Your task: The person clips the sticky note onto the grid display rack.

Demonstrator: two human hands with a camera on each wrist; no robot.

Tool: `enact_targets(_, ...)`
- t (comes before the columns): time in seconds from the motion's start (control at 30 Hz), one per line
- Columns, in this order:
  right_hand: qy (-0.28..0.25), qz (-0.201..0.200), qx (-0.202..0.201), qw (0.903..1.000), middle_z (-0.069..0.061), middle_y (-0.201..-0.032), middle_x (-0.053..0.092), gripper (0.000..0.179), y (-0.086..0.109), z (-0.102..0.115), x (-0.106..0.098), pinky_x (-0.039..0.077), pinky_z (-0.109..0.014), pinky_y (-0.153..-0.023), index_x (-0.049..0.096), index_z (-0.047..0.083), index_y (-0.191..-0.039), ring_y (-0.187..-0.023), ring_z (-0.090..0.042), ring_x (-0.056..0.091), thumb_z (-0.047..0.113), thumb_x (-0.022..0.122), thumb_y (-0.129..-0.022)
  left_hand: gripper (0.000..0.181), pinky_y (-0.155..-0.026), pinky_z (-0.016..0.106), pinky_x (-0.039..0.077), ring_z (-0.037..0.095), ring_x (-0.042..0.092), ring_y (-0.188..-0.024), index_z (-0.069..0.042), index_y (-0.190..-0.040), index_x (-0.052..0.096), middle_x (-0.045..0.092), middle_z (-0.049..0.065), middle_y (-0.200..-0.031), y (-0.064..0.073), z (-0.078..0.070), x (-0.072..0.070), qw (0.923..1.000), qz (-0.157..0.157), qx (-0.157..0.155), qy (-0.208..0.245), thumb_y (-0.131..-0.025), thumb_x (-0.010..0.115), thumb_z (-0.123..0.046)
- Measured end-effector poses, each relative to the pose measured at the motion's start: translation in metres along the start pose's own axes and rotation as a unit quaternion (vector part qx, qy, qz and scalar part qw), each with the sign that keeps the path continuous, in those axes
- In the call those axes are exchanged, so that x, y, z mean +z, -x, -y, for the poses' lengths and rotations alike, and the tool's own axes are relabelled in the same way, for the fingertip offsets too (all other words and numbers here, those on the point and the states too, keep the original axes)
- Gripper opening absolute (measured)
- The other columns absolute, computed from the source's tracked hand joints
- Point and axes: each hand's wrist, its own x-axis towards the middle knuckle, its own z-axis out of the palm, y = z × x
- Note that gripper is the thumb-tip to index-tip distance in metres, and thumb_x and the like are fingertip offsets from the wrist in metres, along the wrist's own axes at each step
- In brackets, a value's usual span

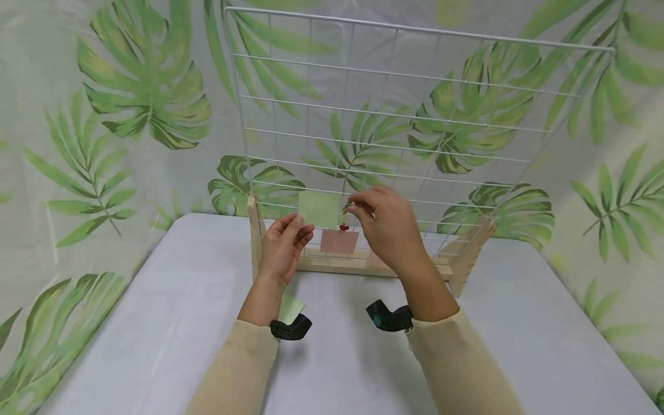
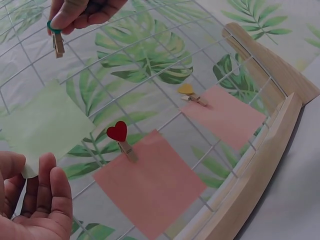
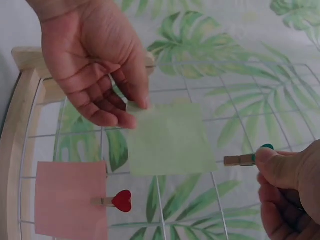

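Between thumb and fingers my left hand (image 1: 282, 248) pinches a pale green paper square (image 1: 319, 209) by its lower left corner, holding it up at the wire grid. Whether the paper touches the wires I cannot tell. Just right of it, my right hand (image 1: 390, 227) pinches a small wooden clothespin (image 3: 241, 160) with a green top, its wooden end pointing at the paper but apart from it. Below, a red heart clothespin (image 2: 117, 132) clips one pink paper square (image 2: 150, 185) to the grid. A yellow heart clothespin (image 2: 198, 99) holds a second pink square (image 2: 227, 117).
The white wire grid (image 1: 420, 29) leans back in a wooden stand (image 1: 332, 265) on the white table (image 1: 171, 323). Another green paper (image 1: 290, 309) lies on the table, partly behind the left wrist. Leaf-patterned cloth (image 1: 150, 86) hangs behind and at the sides.
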Motion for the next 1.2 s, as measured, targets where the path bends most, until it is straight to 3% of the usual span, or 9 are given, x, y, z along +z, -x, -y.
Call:
enact_targets(0.23,0.028,-0.04,-0.042,0.9979,-0.01,-0.098,0.071,0.017,-0.023,0.003,0.006,0.054,-0.038,-0.073,0.078,0.006,-0.107,-0.084,-0.026,0.064,0.017,0.07,-0.097,0.013,-0.082,0.021,0.059,0.007,0.074,-0.086,-0.004,-0.117,0.057,0.061,-0.001,-0.097,-0.002,0.001,-0.001,0.9999,-0.005,-0.003,-0.015,-0.104,0.055,-0.004)
enact_targets(0.53,0.031,-0.089,-0.049,0.9944,-0.009,-0.096,0.064,0.015,-0.041,0.012,0.029,0.056,-0.035,-0.073,0.082,0.008,-0.1,-0.085,-0.025,0.066,0.019,0.075,-0.093,0.012,-0.08,0.021,0.06,0.007,0.075,-0.084,-0.005,-0.114,0.06,0.065,-0.002,-0.095,-0.004,0.0,0.0,0.9998,-0.016,0.006,-0.011,-0.103,0.058,-0.003)
enact_targets(0.77,0.063,-0.063,-0.023,0.9958,-0.008,-0.092,0.058,0.017,-0.046,0.013,0.037,0.053,-0.036,-0.063,0.082,0.015,-0.105,-0.073,-0.023,0.063,0.024,0.072,-0.094,0.011,-0.078,0.021,0.06,0.007,0.074,-0.082,-0.005,-0.113,0.061,0.066,-0.003,-0.093,-0.002,0.001,0.002,0.9994,-0.032,0.006,-0.01,-0.102,0.058,-0.003)
enact_targets(1.2,0.086,-0.01,0.013,0.9962,-0.004,-0.1,0.077,0.018,-0.053,0.022,0.029,0.056,-0.037,-0.071,0.082,0.019,-0.108,-0.091,-0.022,0.07,0.026,0.07,-0.097,0.01,-0.077,0.022,0.06,0.007,0.073,-0.079,-0.009,-0.106,0.064,0.067,-0.003,-0.091,-0.004,0.004,-0.001,0.9991,-0.028,0.03,-0.011,-0.102,0.059,-0.002)
